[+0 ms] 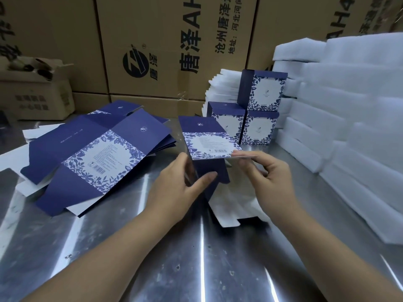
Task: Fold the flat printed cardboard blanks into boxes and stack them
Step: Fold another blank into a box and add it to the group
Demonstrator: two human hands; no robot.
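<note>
Head camera looks down, close over metal table point(152, 247)

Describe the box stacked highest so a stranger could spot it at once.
Start at the tall stack of white foam sheets on the right of the steel table. Against its left side stand three folded blue floral boxes. The one wanted, the top box, sits alone on the two below.

A shiny metal table point(196, 247) reflects streaks of light. Behind it rises a wall of large brown printed cartons point(174, 44); white foam sheets point(349, 116) are stacked at right.
</note>
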